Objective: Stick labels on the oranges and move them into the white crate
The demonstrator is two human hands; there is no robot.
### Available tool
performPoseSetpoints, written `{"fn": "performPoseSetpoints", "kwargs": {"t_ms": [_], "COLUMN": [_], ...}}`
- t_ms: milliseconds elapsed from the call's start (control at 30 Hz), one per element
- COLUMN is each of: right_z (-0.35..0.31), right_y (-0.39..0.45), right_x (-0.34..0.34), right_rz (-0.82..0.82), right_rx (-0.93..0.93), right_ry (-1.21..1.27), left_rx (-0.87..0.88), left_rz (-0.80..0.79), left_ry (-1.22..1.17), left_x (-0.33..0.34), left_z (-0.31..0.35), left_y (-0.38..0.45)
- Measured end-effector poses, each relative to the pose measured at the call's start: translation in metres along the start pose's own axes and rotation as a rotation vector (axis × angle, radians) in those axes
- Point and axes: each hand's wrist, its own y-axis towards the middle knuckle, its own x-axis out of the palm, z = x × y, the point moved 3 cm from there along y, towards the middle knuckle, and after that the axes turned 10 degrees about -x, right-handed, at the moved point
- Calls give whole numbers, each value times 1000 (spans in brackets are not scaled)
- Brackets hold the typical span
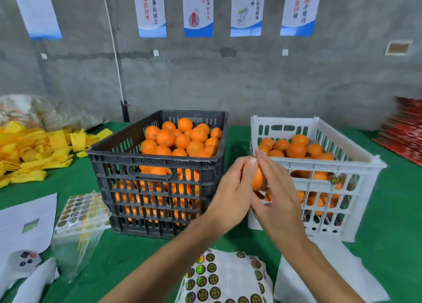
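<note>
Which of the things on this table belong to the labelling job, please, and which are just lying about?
For the job: orange held between left hand and right hand; black crate of oranges; white crate; label sheet.

Lying about: yellow strips; bagged labels; white paper; red stack; wall banners.

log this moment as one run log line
step: labelling | left hand: holds orange | right hand: fingers on orange | white crate: part filled | label sheet: near edge
</note>
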Motion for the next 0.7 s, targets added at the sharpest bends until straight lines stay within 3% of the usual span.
{"fn": "performPoseSetpoints", "kwargs": {"t_ms": [133,300,467,567,700], "right_z": [44,79,80,64,40], "right_y": [56,90,100,113,130], "right_x": [-29,-34,0,41,101], "right_rz": [32,-136,-211,-278,-547], "right_rx": [34,192,263,414,458], "right_ry": [-169,-353,-83,159,275], "left_rx": [128,105,126,-23,-256], "left_rz": [-6,-98,68,94,4], "left_ry": [124,381,681,896,1185], "left_x": [32,37,-33,-96,-172], "left_z": [60,60,43,25,-5], "left_y": [72,128,163,170,171]}}
